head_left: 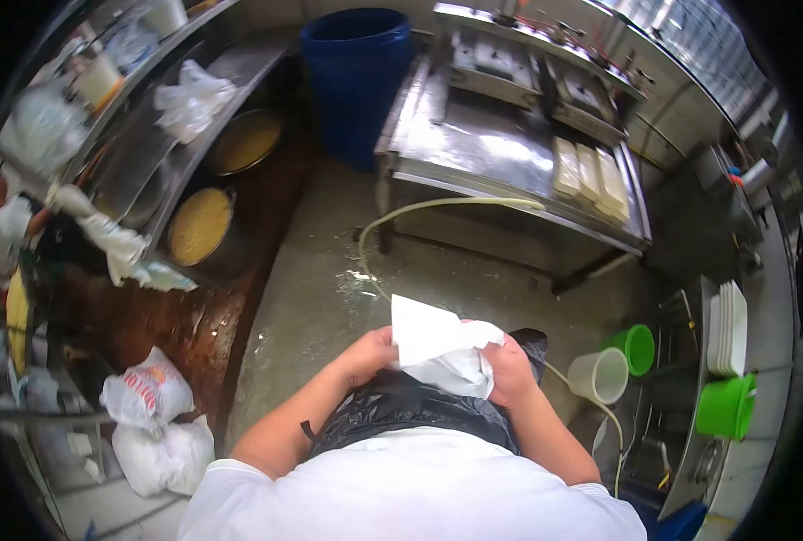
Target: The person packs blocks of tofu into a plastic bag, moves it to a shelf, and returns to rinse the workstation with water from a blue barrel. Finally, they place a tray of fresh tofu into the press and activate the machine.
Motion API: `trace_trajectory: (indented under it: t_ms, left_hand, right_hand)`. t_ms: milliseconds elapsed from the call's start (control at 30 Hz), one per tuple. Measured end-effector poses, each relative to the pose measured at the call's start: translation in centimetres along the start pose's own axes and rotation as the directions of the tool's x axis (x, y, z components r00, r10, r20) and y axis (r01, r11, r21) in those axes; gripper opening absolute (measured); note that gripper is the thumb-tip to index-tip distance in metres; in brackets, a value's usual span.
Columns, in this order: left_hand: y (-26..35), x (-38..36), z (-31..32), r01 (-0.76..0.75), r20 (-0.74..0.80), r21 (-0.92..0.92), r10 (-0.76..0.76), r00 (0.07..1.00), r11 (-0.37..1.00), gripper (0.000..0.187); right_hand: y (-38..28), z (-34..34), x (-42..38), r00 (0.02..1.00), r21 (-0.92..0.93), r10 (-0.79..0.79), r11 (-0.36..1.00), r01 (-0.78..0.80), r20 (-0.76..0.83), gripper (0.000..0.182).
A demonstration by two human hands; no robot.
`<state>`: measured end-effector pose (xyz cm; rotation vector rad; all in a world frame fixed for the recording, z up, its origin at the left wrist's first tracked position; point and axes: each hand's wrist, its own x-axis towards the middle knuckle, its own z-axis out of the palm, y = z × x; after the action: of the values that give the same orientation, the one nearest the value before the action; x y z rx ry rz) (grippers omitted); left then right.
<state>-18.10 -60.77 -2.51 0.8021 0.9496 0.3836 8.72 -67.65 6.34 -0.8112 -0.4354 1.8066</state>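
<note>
In front of my body I hold a crumpled white cloth (442,347), whose fabric or paper make-up I cannot make out for certain. My left hand (368,357) is closed on its left edge, thumb on top. On the other side my right hand (511,371) grips the right edge, where the cloth is bunched up. Below it a black plastic bag (410,417) is worn over my front like an apron. A pale hose (379,221) runs behind the cloth from the metal table.
A steel table (482,149) bears white blocks (591,178) at its right. Beside it stands a blue barrel (352,81). Pots of yellow food (201,227) are at left, near white sacks (149,388). Buckets (598,376) stand at right. The floor (316,261) looks wet.
</note>
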Motion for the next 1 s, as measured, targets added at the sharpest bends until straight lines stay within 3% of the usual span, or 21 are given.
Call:
trace_trajectory:
  t_ms: [67,133,200,233,267,333,367,400,433,467,500,533,567,633,733,767,833,867,933,967,1000]
  left_hand:
    - [-0.2,4.4,-0.7,-0.115,0.031,-0.181,0.123,0.992,0.977,0.045]
    - [2.3,7.0,-2.7,-0.054,0.025,-0.106,0.057,0.998,0.993,0.042]
    - [5.4,8.8,-3.7,-0.046,0.016,-0.084,0.048,0.999,0.995,0.038]
    - [7.6,9.6,-4.3,-0.042,0.056,0.116,0.036,0.998,0.992,0.035]
    - [9.2,10.7,-4.4,-0.031,0.066,0.076,0.026,0.997,0.997,0.03]
    - [12.4,13.7,-4.8,-0.08,0.086,0.129,0.069,0.994,0.988,0.048]
    - [13.5,17.0,-3.1,-0.28,-0.22,0.225,0.329,0.918,0.933,0.06]
    - [14.3,18.9,-0.5,-0.414,-0.463,0.397,0.568,0.68,0.819,0.071]
    - [12.5,21.9,-0.1,-0.513,-0.495,0.072,0.477,0.726,0.855,0.09]
    - [12.4,23.3,0.8,-0.502,-0.28,-0.32,0.426,0.86,0.804,0.079]
    - [12.3,24.3,1.6,-0.308,-0.099,-0.564,0.308,0.946,0.766,0.071]
    - [12.1,25.0,2.3,-0.063,0.117,-0.737,0.218,0.969,0.673,0.065]
    - [11.9,25.7,2.8,-0.051,0.127,-0.736,0.212,0.969,0.675,0.065]
    - [12.5,26.1,4.1,0.126,0.27,-0.714,0.105,0.957,0.689,0.058]
    - [14.6,26.1,4.2,0.197,0.352,-0.606,0.037,0.935,0.771,0.056]
    - [15.4,26.1,3.9,0.203,0.357,-0.596,0.03,0.934,0.777,0.056]
    - [16.6,26.3,3.6,0.288,0.538,-0.629,0.137,0.832,0.722,0.048]
    - [16.9,26.6,3.8,0.291,0.542,-0.621,0.131,0.83,0.727,0.048]
    - [17.6,27.0,4.4,0.087,0.376,-0.4,0.077,0.923,0.912,0.044]
    - [17.9,27.2,4.8,0.083,0.37,-0.396,0.076,0.926,0.914,0.044]
    - [18.6,27.3,5.5,0.038,0.263,-0.356,0.062,0.963,0.934,0.038]
  right_hand:
    - [-1.0,-1.7,-0.2,0.995,-0.095,0.003,0.995,-0.012,-0.1,0.038]
    - [-2.9,-3.0,0.2,0.989,-0.155,-0.028,0.988,0.006,-0.145,0.037]
    - [-4.9,-3.3,1.0,0.947,-0.377,0.002,0.917,-0.129,-0.32,0.035]
    - [-5.6,-4.3,1.8,0.955,-0.378,0.024,0.915,-0.14,-0.295,0.033]
    - [-6.5,-5.0,2.7,0.949,-0.384,0.023,0.911,-0.15,-0.315,0.033]
    - [-8.0,-5.9,4.6,0.903,-0.428,0.108,0.853,-0.299,-0.417,0.033]
    - [-9.3,-7.3,6.7,0.876,-0.357,0.162,0.868,-0.346,-0.455,0.044]
    - [-10.0,-7.3,7.8,0.87,-0.353,0.175,0.863,-0.361,-0.461,0.044]
    - [-10.6,-7.2,9.0,0.884,-0.168,0.149,0.955,-0.245,-0.442,0.049]
    - [-11.3,-7.2,10.2,0.895,0.026,0.112,0.993,-0.112,-0.431,0.055]
    - [-12.1,-7.4,11.2,0.899,0.067,0.09,0.995,-0.068,-0.429,0.057]
    - [-12.7,-7.9,11.9,0.896,0.066,0.089,0.996,-0.067,-0.436,0.057]
    - [-13.1,-8.7,12.4,0.885,0.073,0.063,0.997,-0.033,-0.462,0.056]
    - [-13.5,-10.5,12.6,0.861,0.091,0.033,0.996,0.016,-0.508,0.056]
    - [-14.3,-12.9,12.1,0.803,0.08,-0.003,0.995,0.064,-0.596,0.056]
    - [-14.6,-13.2,11.9,0.757,0.049,-0.042,0.994,0.097,-0.652,0.056]
    - [-14.6,-14.7,11.3,0.694,-0.017,-0.125,0.987,0.161,-0.709,0.054]
    - [-14.5,-15.6,11.0,0.693,-0.011,-0.127,0.986,0.169,-0.71,0.054]
    - [-14.5,-17.0,10.4,0.674,-0.021,-0.135,0.984,0.175,-0.726,0.052]
    - [-14.6,-17.8,10.2,0.68,-0.015,-0.132,0.984,0.175,-0.722,0.052]
    - [-14.7,-18.5,10.0,0.702,0.012,-0.117,0.984,0.176,-0.703,0.054]
